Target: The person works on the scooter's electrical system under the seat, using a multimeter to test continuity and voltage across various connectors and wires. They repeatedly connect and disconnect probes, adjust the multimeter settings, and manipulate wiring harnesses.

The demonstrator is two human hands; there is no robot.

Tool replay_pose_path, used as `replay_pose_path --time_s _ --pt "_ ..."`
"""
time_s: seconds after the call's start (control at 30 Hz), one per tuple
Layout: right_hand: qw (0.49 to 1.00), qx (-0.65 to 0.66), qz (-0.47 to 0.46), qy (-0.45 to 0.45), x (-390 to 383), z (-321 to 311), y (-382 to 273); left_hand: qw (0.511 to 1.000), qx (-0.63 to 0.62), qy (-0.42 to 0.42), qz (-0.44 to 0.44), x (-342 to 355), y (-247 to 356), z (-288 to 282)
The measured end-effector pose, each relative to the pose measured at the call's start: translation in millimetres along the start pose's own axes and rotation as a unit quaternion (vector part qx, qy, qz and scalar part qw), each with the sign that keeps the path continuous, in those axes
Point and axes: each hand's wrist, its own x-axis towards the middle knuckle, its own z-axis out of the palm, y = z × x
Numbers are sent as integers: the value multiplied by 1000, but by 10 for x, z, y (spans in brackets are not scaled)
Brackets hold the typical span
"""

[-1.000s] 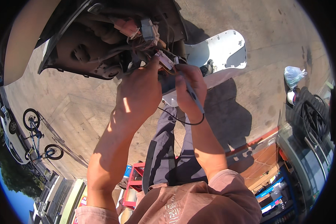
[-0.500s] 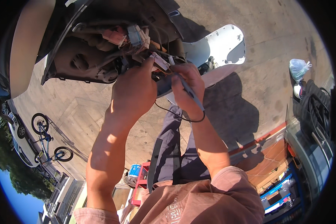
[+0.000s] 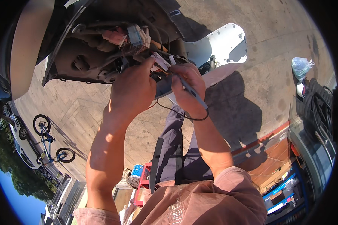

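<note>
Between the thumb and fingers of my left hand [image 3: 133, 88] is a white wire connector [image 3: 161, 62], with thin wires running from it. My right hand [image 3: 188, 84] is closed round a slim grey pen-shaped probe [image 3: 194, 93], slanting up toward the connector. Fingers hide the probe's tip, so I cannot tell whether it touches the connector. From its lower end a thin black cable [image 3: 184, 118] curves back under my left hand. Just beyond, a red connector [image 3: 114, 36] and a pale blue connector [image 3: 134, 36] sit among wiring inside the opened dark vehicle body [image 3: 60, 62].
A white curved body panel [image 3: 218, 41] lies on the paved ground beyond my right hand. Farther right are a tied plastic bag [image 3: 301, 67] and coiled black hoses [image 3: 317, 103]. A bicycle [image 3: 48, 138] stands at left near a white car [image 3: 23, 144]. A red metal frame [image 3: 143, 182] is beside my legs.
The probe's lower end has shifted slightly down and right, and its cable with it. Both hands keep their grips almost in place.
</note>
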Motion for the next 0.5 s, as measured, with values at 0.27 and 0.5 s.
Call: replay_pose_path --time_s 0.27,0.5 --pt "1000 -19 -1 6 5 18 -32 1000 -12 -2 -3 -10 -6 -12" --pt "999 -34 2 -2 12 1 -17 1000 -15 5 9 -9 -28 7"
